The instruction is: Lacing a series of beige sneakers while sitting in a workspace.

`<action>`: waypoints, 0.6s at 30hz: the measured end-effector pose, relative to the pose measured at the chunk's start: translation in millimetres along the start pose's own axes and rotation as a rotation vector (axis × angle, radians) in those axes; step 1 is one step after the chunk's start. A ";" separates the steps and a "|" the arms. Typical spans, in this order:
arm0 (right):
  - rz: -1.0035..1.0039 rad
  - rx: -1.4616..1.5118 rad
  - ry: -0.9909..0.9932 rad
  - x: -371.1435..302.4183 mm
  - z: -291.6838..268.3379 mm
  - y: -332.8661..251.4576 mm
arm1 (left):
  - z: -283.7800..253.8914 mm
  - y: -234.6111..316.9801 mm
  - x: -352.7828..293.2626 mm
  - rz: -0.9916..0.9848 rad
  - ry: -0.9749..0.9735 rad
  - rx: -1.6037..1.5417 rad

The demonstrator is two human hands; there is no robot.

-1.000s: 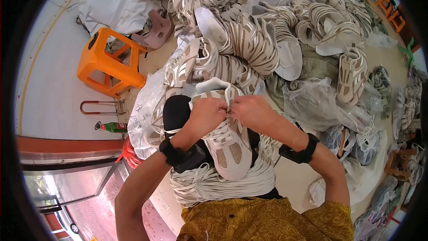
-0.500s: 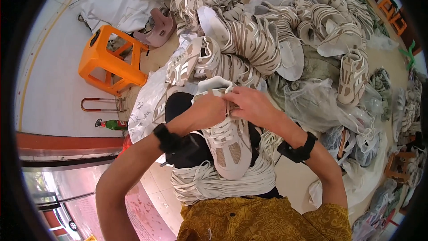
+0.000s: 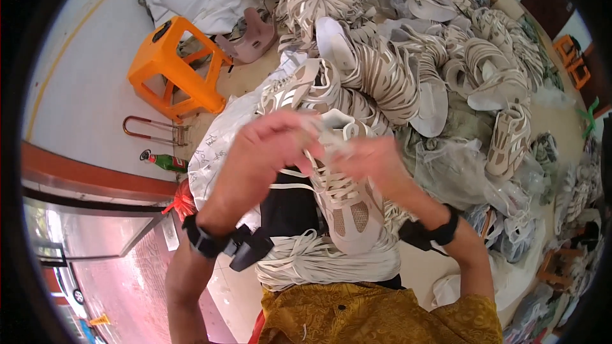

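Observation:
A beige and white lace-up sneaker (image 3: 352, 220) with mesh panels rests toe toward me on my lap, over a thick bundle of off-white shoelaces (image 3: 328, 258). Above its upper eyelets, my left hand (image 3: 264, 143) is raised with bent fingers, smeared by motion. A pale lace (image 3: 294, 185) loops out beside the shoe, below this hand. Opposite, my right hand (image 3: 373, 165) hovers over the shoe's right side, fingers blurred too. A whitish streak shows between the two hands; whether either one grips a lace I cannot make out. The hands partly cover the shoe's tongue and collar.
Ahead lies a big heap of similar sneakers (image 3: 389, 83) strung close together, with clear plastic bags (image 3: 465, 169) at its right. To the left stand an orange stool (image 3: 175, 70), a green bottle (image 3: 167, 161) and a white sack (image 3: 213, 159). A glass door edge (image 3: 115, 236) is at lower left.
Both hands were close together at the sneaker's upper eyelets. Now they are apart, the left one higher and further left. The view has shifted, moving the surroundings rightward.

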State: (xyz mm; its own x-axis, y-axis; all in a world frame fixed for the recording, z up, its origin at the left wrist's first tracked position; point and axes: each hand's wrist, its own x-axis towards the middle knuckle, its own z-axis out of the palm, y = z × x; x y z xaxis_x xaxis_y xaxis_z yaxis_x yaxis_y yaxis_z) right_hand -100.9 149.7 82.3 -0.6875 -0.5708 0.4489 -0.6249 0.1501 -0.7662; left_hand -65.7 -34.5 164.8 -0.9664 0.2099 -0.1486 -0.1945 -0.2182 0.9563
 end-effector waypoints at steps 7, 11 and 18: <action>0.443 0.850 0.754 -41.9 -224.8 110.4 | -232.1 -9.7 -25.7 0.543 0.256 -0.710; 0.514 0.807 0.806 -66.3 -275.1 148.3 | -349.5 -46.5 -75.9 0.552 0.725 -0.465; 0.597 0.659 0.858 -100.5 -312.1 161.6 | -285.4 -68.4 -54.5 0.293 0.830 -0.102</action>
State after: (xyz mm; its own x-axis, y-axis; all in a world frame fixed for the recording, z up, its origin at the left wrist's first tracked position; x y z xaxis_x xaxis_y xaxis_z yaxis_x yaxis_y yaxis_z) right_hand -248.3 483.3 56.8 -0.9764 0.1988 -0.0849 0.0051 -0.3713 -0.9285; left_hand -47.8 -303.0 35.6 -0.7825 -0.6183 -0.0739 0.1042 -0.2470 0.9634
